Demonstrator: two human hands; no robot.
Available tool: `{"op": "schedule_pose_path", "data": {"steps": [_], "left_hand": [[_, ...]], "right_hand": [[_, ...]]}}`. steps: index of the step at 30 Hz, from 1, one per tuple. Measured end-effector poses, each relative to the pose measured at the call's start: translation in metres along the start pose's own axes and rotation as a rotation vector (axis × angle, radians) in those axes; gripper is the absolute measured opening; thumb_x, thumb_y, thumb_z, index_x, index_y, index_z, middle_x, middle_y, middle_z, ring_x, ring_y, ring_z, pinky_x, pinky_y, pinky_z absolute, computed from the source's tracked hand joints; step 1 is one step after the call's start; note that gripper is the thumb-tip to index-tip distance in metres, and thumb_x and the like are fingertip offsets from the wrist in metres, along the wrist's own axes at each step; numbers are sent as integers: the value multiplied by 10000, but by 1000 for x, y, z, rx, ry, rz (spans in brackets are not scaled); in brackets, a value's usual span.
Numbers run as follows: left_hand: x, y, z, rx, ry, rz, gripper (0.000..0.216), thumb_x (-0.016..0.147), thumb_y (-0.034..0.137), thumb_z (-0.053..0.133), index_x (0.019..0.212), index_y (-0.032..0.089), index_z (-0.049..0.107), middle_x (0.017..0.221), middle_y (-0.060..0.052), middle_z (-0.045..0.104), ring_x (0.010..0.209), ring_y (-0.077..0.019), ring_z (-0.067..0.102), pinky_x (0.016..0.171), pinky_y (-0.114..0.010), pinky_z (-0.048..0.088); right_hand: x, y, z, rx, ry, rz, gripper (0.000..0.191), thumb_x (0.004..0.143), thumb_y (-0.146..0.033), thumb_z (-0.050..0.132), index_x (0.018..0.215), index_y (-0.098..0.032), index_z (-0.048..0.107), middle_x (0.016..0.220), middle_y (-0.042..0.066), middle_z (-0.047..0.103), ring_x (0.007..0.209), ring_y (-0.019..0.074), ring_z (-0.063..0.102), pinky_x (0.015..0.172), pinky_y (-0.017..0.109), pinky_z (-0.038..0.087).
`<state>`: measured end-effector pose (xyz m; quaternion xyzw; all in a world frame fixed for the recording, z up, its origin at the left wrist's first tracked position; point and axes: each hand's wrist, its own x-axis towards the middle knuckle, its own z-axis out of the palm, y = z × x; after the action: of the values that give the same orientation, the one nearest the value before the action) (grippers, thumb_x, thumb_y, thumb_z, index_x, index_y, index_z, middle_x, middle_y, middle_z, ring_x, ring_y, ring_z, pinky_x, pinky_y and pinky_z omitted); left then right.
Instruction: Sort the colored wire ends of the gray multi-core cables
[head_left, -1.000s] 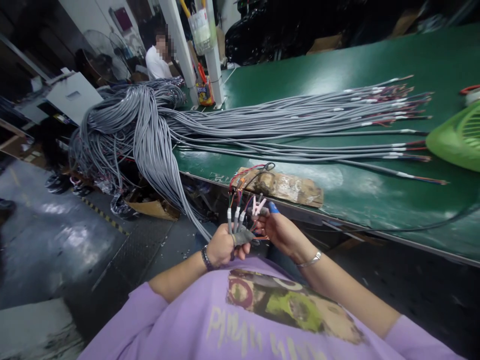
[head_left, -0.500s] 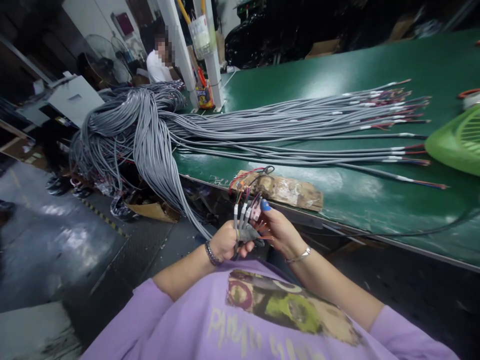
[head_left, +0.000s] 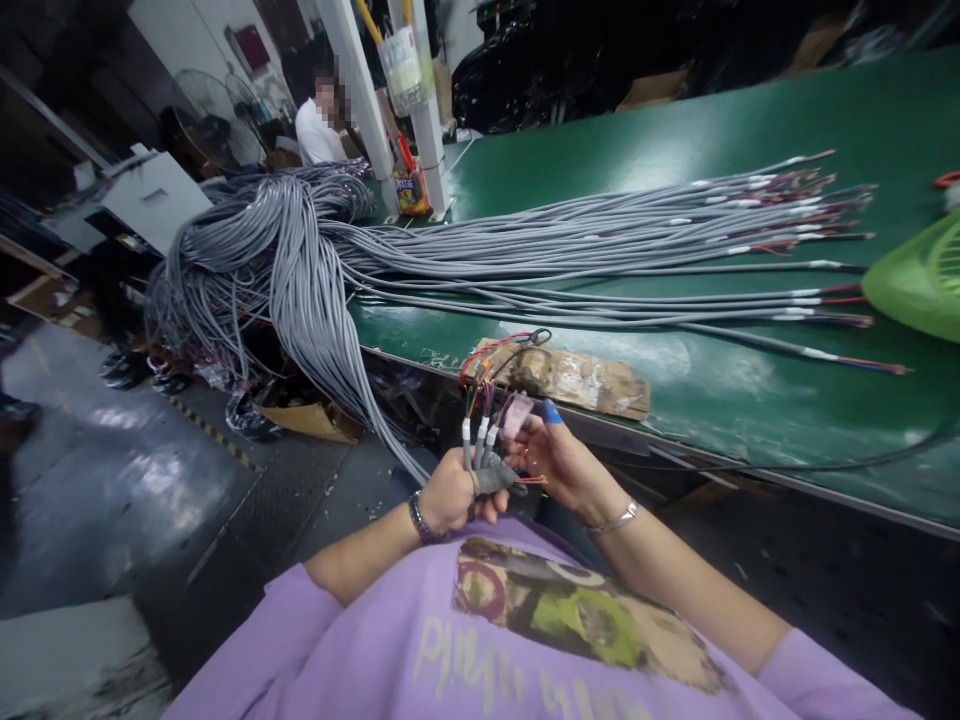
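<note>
Counter: green counter (head_left: 675,130) in a dim workshop, spread with a long bundle of grey cables (head_left: 570,245) trailing off the left edge toward the floor.
Left hand (head_left: 448,492): fist clenched around a few grey cable ends (head_left: 477,445) — held upright just below the counter edge, coloured wires fanning above.
Right hand (head_left: 559,462): fingers (head_left: 551,412) curled, blue-capped tip up, pinching a small pale connector (head_left: 516,414) right beside the cable ends.
Nearby: taped cardboard pad (head_left: 574,375) on the counter edge; green fan (head_left: 919,280) at far right.
Background: another person in a white shirt (head_left: 316,133) — well apart, behind the cable heap.
</note>
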<state>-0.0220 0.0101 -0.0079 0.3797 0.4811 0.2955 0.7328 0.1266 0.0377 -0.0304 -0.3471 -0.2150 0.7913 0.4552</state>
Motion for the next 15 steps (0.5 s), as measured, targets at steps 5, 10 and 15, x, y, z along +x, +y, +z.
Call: {"op": "schedule_pose_path", "data": {"steps": [5, 10, 15], "left_hand": [[-5, -3, 5, 35, 113, 92, 576, 507, 675, 764, 520, 146, 535, 439, -5, 552, 307, -76, 460, 319, -184, 238], [-5, -3, 8, 86, 154, 118, 574, 524, 682, 746, 529, 151, 528, 443, 0, 542, 322, -76, 467, 334, -189, 242], [-5, -8, 7, 119, 153, 115, 552, 549, 667, 738, 538, 157, 526, 466, -4, 560, 335, -81, 481, 345, -195, 266]], "right_hand": [[-14, 0, -6, -102, -71, 65, 554, 489, -675, 800, 688, -176, 664, 612, 0, 599, 550, 122, 523, 555, 251, 427], [-24, -1, -3, -236, -52, 35, 499, 468, -557, 868, 683, -166, 645, 624, -6, 621, 563, 116, 515, 570, 253, 392], [-27, -1, 4, -332, 17, -63, 462, 468, -523, 872, 638, -172, 624, 579, -22, 609, 543, 114, 496, 584, 272, 386]]}}
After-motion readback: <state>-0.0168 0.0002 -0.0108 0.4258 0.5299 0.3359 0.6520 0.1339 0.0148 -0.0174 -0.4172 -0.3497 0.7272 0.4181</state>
